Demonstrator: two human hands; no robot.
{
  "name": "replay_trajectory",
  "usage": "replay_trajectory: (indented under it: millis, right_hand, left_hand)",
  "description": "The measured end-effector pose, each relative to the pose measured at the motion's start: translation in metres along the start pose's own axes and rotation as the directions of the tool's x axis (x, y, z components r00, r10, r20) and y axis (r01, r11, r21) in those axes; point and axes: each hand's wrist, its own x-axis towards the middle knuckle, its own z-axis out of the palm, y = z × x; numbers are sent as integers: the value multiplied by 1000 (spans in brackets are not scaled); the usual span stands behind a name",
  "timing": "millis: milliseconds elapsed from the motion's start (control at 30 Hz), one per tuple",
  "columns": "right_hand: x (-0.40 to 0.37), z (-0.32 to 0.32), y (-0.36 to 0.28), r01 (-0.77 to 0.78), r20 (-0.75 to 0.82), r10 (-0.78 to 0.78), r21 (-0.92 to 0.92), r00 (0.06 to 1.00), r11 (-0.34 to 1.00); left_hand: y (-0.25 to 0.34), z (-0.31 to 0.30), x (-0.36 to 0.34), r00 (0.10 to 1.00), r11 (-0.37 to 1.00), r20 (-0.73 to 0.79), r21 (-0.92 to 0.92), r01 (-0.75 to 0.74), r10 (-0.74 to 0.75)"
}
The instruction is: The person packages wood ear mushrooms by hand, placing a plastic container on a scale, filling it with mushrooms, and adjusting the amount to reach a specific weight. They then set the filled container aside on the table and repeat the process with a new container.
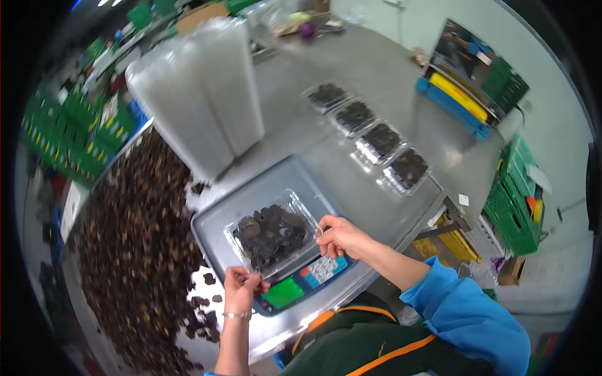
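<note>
**Holding a filled tray on the scale**

Grips the clear tray of dark dried pieces, set on the scale at mid-frame, with both hands: pinched at the near corner by the left hand, clasped at the right rim by the right hand. Probably best kept light and level, without pressing down on the pan or spilling pieces over the rim. Shows no legible writing; keypad too small to read. Leaves four filled trays lined up on the surface, upper middle.

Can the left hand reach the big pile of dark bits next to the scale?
Probably yes. The left hand is at the near corner of the box, and the pile lies just beside it, with loose bits close by and nothing in between.
</note>
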Motion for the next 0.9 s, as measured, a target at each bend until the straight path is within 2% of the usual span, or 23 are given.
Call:
replay_trajectory:
  millis: [67,100,167,200,267,300,333,367,400,433,467,500,533,567,600,633,667,700,733,767,800,867,900]
  right_hand:
    - [-28,-34,-8,83,104,-93,91,990,992]
    - [-44,-45,-2,110,83,-119,109,989,988]
    - [-70,-57,15,416,-163,-384,434,909,799]
    - [-71,-57,12,424,-181,-385,443,905,790]
    - [-68,-53,9,461,-352,-376,850,857,256]
    - [-59,-80,26,409,-361,-247,894,899,184]
    - [-61,-107,38,457,-429,-174,870,886,185]
    - [-80,-125,34,581,-540,-218,780,813,233]
    - [-99,-143,32,717,-649,-303,626,698,308]
    - [-113,-170,40,769,-697,-355,465,623,439]
    - [-124,-196,47,770,-760,-277,421,588,478]
    - [-124,-219,53,796,-848,-192,352,494,492]
    - [-109,-254,80,791,-866,-249,234,434,565]
    - [-90,-276,96,707,-921,-237,56,309,705]
    - [-72,-287,100,401,-962,-203,-116,182,909]
    - [-43,-312,130,113,-956,-288,-280,62,953]
    - [-32,-311,134,49,-918,-395,-396,-28,917]
    - [-25,-310,136,143,-887,-450,-461,-104,876]
    - [-27,-301,120,139,-870,-476,-492,-131,860]
    - [-19,-303,120,151,-863,-481,-502,-155,852]
    - [-7,-313,124,33,-760,-591,-620,-270,784]
    - [-14,-310,112,210,-831,-535,-557,-153,804]
    - [-16,-310,110,297,-861,-485,-508,-153,808]
  left_hand:
    - [33,25,-11,991,995,99,-3,-96,96]
    - [47,39,-20,974,990,184,28,-138,131]
    - [52,75,-27,906,963,371,91,-253,203]
    - [51,104,-31,899,964,401,111,-240,178]
    - [34,150,-26,829,935,541,202,-291,141]
    - [48,162,-27,745,798,646,357,-486,166]
    - [68,171,-28,644,591,748,449,-671,163]
    - [85,165,-20,549,314,767,459,-831,333]
    - [111,155,-5,450,37,770,488,-872,453]
    - [142,141,9,498,-215,718,650,-729,486]
    - [173,132,19,361,-400,658,716,-572,661]
    - [199,114,40,303,-477,627,759,-443,718]
    - [231,108,52,300,-496,579,811,-311,758]
    - [257,103,67,266,-469,520,852,-234,812]
    - [277,87,90,285,-440,440,895,-66,851]
    - [293,58,114,430,-393,363,919,-20,827]
    - [312,53,115,693,-360,219,931,62,687]
    - [326,27,133,888,-569,191,817,92,418]
    - [331,-6,161,932,-644,226,765,9,282]
    - [342,21,128,943,-424,196,903,-67,269]
    - [344,20,121,902,-368,301,912,-178,308]
    - [349,26,113,829,-390,293,916,-99,476]
    - [352,37,110,821,-388,284,918,-84,495]
